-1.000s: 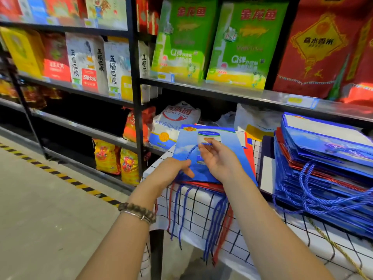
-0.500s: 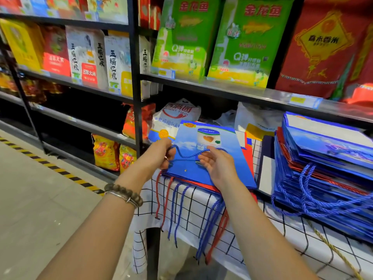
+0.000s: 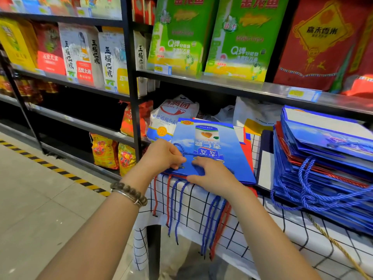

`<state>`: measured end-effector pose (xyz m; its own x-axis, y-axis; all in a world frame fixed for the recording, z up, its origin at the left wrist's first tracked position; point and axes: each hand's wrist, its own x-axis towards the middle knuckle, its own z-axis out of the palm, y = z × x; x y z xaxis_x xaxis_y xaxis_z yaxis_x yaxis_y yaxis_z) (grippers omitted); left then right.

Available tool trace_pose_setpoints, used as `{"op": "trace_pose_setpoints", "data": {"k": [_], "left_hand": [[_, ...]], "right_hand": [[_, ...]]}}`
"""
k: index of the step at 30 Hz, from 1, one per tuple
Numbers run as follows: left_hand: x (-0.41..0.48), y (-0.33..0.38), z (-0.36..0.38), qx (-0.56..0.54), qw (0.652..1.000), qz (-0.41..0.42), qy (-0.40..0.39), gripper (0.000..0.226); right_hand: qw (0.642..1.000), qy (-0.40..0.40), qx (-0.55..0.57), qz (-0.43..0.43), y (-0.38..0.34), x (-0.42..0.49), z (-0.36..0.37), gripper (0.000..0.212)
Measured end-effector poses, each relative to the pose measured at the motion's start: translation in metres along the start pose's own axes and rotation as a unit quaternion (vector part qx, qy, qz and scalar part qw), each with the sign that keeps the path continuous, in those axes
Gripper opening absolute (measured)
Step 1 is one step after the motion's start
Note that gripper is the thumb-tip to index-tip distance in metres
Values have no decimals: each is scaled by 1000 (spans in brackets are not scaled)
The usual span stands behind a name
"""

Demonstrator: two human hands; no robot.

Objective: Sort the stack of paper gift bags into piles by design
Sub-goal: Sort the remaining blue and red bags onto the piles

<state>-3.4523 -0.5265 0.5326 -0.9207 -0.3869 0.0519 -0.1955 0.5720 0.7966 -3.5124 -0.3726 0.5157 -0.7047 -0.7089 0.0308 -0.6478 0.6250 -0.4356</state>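
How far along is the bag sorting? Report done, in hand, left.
Done: little; one small pile, blue bag topping red ones. In hand: left hand pinches that bag's cord, right hand rests on it. Left: the tall stack at right, blue and red mixed.

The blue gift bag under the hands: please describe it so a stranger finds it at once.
Find the table with the black-and-white checked cloth. On its left end lies a low pile of bags, apart from the tall stack on the right. The blue gift bag is the top one, printed with a can, the only one the left hand and right hand touch.
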Motion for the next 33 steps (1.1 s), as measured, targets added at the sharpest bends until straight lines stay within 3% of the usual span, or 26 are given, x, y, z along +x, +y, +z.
{"op": "trace_pose_setpoints", "data": {"k": [6, 23, 28, 33], "left_hand": [[-2, -1, 5, 43, 999, 3, -21, 15], [2, -8, 12, 48, 999, -19, -18, 16], [4, -3, 13, 106, 994, -14, -24, 22], [4, 6, 11, 207, 978, 1, -34, 28]], "right_hand": [[998, -20, -62, -15, 6, -6, 9, 60], [1000, -7, -3, 3, 8, -8, 8, 55], [1000, 14, 14, 19, 4, -10, 1, 34], [991, 74, -111, 11, -2, -8, 4, 38]]}}
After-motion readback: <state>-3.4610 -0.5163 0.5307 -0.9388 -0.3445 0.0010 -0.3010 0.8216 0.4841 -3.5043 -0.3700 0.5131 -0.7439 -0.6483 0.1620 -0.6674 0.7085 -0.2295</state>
